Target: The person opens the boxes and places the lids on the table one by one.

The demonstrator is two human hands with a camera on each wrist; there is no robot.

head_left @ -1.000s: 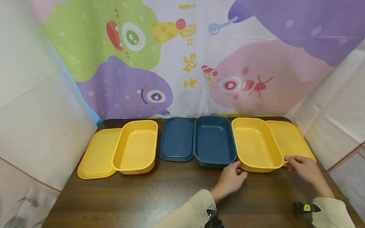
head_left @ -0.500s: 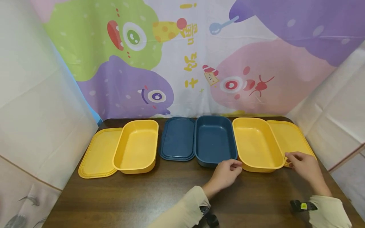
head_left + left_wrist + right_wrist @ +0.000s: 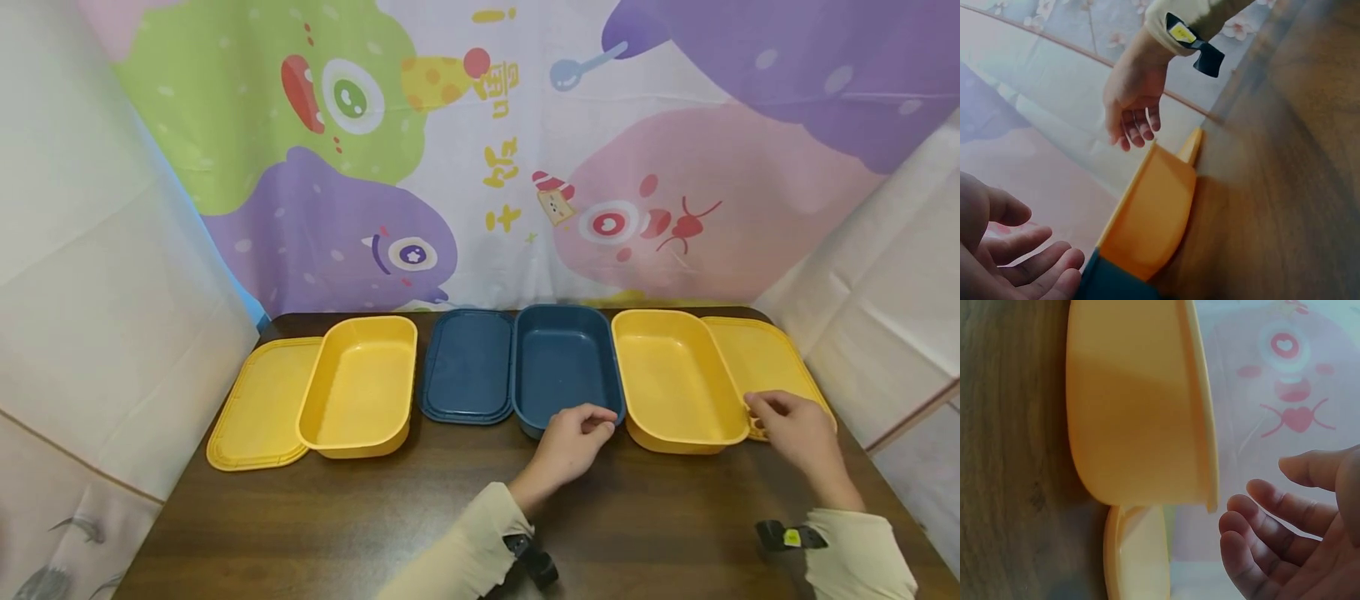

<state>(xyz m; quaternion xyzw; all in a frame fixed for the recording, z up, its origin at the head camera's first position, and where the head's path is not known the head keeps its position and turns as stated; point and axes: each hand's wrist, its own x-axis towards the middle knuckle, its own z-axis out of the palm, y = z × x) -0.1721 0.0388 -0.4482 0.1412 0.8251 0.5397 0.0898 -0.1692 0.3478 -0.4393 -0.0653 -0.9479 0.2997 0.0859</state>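
My left hand [image 3: 573,442] hovers at the near rim of the dark blue box [image 3: 564,358], its fingers loosely bent and holding nothing. In the left wrist view the fingertips [image 3: 1069,259] stand beside that blue box's edge. My right hand [image 3: 798,433] is over the near right corner of the right yellow box [image 3: 678,379], overlapping the yellow lid [image 3: 761,362] beside it. In the right wrist view its thumb [image 3: 1310,470] and fingers are spread apart, with nothing between them and a gap to the box rim.
A dark blue lid [image 3: 468,367] lies left of the blue box. Further left stand another yellow box [image 3: 360,383] and its yellow lid [image 3: 262,404]. Everything sits along the back of the brown wooden table [image 3: 375,525], before a cartoon-print cloth [image 3: 502,167].
My left hand has left the corner of the right yellow box and moved left to the blue box. My right hand has lifted slightly from the yellow box's corner. The boxes stay put.
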